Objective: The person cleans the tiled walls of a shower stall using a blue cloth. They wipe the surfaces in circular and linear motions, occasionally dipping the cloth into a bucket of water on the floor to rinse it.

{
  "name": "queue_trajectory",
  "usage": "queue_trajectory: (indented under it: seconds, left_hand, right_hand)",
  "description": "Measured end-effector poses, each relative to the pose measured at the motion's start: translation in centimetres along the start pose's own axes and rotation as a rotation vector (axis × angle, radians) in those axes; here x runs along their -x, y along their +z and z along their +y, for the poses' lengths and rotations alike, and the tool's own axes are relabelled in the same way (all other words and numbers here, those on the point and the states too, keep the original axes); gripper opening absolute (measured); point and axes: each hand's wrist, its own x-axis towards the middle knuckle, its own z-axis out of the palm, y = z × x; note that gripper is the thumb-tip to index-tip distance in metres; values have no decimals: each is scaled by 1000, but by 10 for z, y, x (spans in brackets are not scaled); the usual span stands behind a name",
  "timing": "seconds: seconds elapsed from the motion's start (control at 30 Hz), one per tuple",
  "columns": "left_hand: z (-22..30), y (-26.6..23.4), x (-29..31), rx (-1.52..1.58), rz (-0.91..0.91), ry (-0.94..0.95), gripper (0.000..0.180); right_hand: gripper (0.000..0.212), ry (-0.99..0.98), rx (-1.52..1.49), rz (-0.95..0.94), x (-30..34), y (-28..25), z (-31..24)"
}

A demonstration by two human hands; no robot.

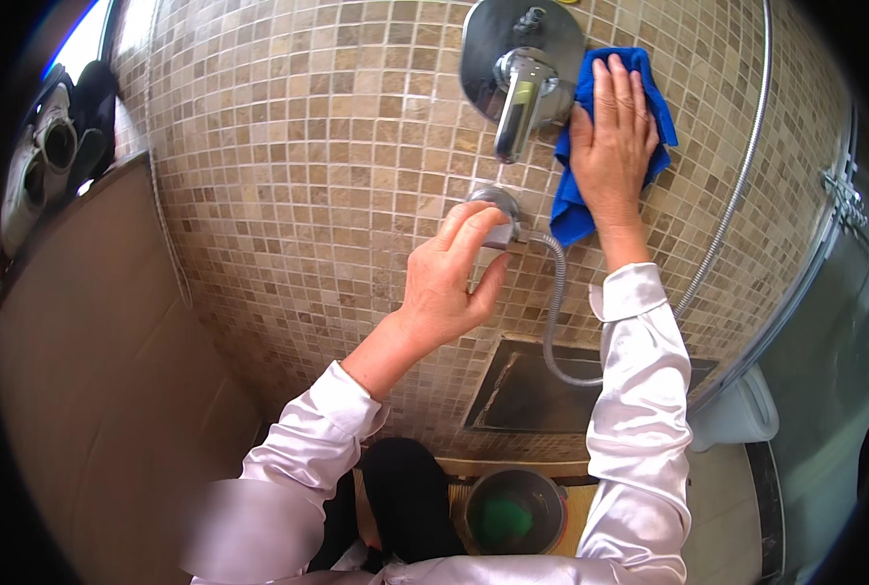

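My right hand (612,156) lies with straight fingers on a blue cloth (573,210), holding it against the mosaic-tiled wall. The cloth sits just right of a chrome shower mixer, whose lever (519,117) hangs down from an oval plate (483,58). Below the mixer, the fingers of my left hand (444,278) curl over a small chrome hose outlet (498,232), thumb underneath. My fingers partly cover this outlet. From its right side a flexible metal hose (557,292) loops down and passes behind my right sleeve.
A dark framed panel (541,390) is set low in the wall. On the floor stands a grey bucket (517,483) with something green inside. Shoes (56,141) rest on a ledge at left. At right are a glass screen (834,322) and a white toilet (741,409).
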Motion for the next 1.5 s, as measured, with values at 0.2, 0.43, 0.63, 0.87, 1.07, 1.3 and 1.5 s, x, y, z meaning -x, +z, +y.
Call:
queue_trajectory:
  seconds: [0.2, 0.43, 0.63, 0.87, 1.07, 1.3, 1.5]
  left_hand:
    - [7, 14, -8, -74, 92, 21, 44]
    - [5, 22, 0, -100, 82, 14, 44]
    - [3, 21, 2, -129, 55, -11, 47]
    - [5, 25, 4, -147, 61, -31, 49]
    - [6, 33, 8, -131, 98, -78, 54]
    - [8, 38, 11, -100, 117, -172, 57]
    - [-1, 29, 10, -234, 63, 14, 59]
  right_hand:
    - [58, 23, -131, -90, 48, -16, -7]
    - [61, 44, -157, -260, 134, -51, -1]
    - [59, 90, -165, -314, 123, -51, 12]
    - [61, 500, 58, 4, 134, -57, 76]
    - [75, 888, 123, -13, 185, -53, 66]
    - [73, 615, 51, -169, 172, -45, -49]
    - [74, 621, 79, -163, 199, -54, -22]
